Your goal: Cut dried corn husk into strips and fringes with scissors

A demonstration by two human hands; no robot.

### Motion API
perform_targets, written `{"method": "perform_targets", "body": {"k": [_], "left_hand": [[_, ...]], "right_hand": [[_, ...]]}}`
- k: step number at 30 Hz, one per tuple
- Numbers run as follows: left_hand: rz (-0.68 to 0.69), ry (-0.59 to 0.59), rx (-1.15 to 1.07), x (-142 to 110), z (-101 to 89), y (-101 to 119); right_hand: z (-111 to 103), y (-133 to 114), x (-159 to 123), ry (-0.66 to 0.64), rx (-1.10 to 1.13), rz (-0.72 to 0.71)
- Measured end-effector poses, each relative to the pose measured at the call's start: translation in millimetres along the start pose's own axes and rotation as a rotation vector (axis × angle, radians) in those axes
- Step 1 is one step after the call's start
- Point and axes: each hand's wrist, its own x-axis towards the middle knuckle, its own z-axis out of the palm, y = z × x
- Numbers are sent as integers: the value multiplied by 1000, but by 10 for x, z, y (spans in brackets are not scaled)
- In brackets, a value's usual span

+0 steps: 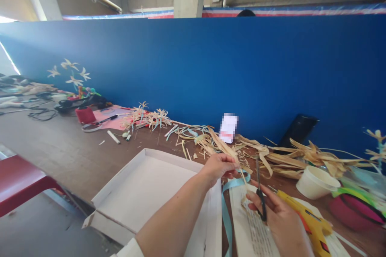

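My left hand (217, 168) pinches a narrow, pale strip of dried leaf (243, 178) between thumb and fingertips. Black-handled scissors (263, 205) are in my right hand (279, 213), blades pointing up and away beside the strip. Whether the blades touch it I cannot make out. A light blue ribbon (227, 219) curls beneath my left fingers and hangs down beside the white box. Under my right hand lies a printed sheet (256, 231), partly covered. More dried strips (223, 142) are heaped just beyond both hands.
An open white cardboard box (141, 194) lies under my left forearm. Right of my right hand are a yellow glue gun (312, 225) and a cream cup (316, 182). Straw-like flowers (150, 118), a phone (228, 128) and a blue partition (187, 64) are behind. A red chair (25, 182) stands left.
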Motion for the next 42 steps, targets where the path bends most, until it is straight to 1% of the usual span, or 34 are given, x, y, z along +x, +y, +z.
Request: {"method": "perform_targets", "body": {"k": [4, 7, 10, 12, 14, 16, 18, 21, 22, 23, 26, 28, 30, 32, 35, 37, 39, 42], "left_hand": [[-19, -42, 5, -2, 9, -34], [-39, -15, 48, 4, 11, -61], [-40, 21, 97, 29, 0, -89], [-33, 43, 122, 49, -10, -107], [-32, 61, 140, 59, -17, -118], [-22, 50, 147, 51, -16, -124], [2, -31, 144, 27, -3, -129], [14, -206, 165, -15, 30, -151], [11, -241, 185, -22, 43, -163], [8, -253, 209, -25, 54, -174], [30, -193, 277, -8, 74, -197], [53, -146, 308, 9, 75, -201], [78, -133, 338, 20, 71, -204], [103, -153, 381, 25, 65, -216], [129, -204, 463, 36, 58, -251], [156, -190, 491, 53, 53, -275], [181, -146, 491, 73, 43, -284], [236, -55, 554, 95, 16, -269]], "right_hand": [[-84, -33, -14, 85, -25, -21], [-211, -77, -72, 149, -68, 7], [-351, -126, -122, 199, -196, 2], [-424, -133, -113, 202, -231, -15], [-467, -96, -67, 151, -239, -38], [-472, -14, -6, 111, -315, -94], [-435, 85, 44, 110, -424, -178], [-316, 170, 65, 162, -623, -251], [-269, 166, 61, 167, -685, -271], [-223, 147, 53, 170, -744, -282], [-114, 35, 38, 100, -871, -284], [-74, -39, 39, 13, -894, -300], [-49, -95, 42, -49, -916, -329], [-24, -138, 40, -47, -997, -336], [40, -208, 36, 24, -1170, -325], [92, -264, 51, 51, -1229, -343], [130, -319, 88, 37, -1202, -377], [137, -383, 163, -82, -1103, -426]]}}
